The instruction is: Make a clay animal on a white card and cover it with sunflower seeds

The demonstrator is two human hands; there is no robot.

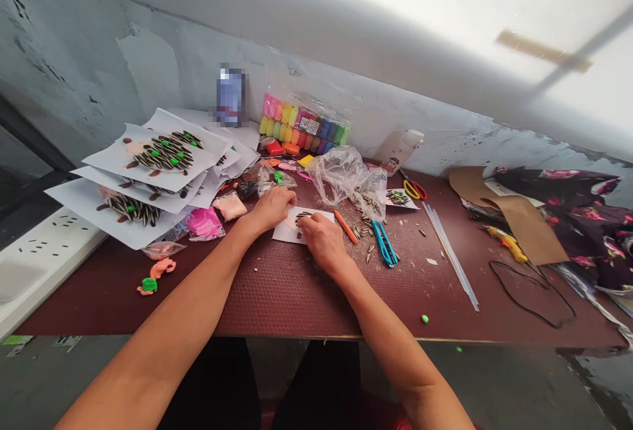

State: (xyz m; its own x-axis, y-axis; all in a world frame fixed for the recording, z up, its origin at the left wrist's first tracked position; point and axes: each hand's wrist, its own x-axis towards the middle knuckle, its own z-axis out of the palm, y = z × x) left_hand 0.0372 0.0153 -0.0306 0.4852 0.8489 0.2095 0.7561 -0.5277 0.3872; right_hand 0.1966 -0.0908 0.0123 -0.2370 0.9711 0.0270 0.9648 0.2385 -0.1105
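Note:
A small white card (283, 231) lies on the dark red table, with dark seeds and brown spots on it. At its upper left edge is my left hand (271, 210), fingers bent together; whatever they hold is too small to make out. My right hand (324, 237) reaches over the card's right side, its fingertips pinched at the seeds. An orange pen-like tool (345, 226) lies just right of that hand, beside a blue cutter (384, 244). Loose striped seeds (364, 229) are scattered around them, some in a clear plastic bag (341, 176).
Stacked papers with seed hedgehogs (173, 153) fill the left, near a white power strip (44, 252). Coloured clay packs (304, 128) and a white bottle (404, 150) stand behind. Scissors (414, 190), clear sticks (451, 255) and a yellow glue gun (509, 243) lie right.

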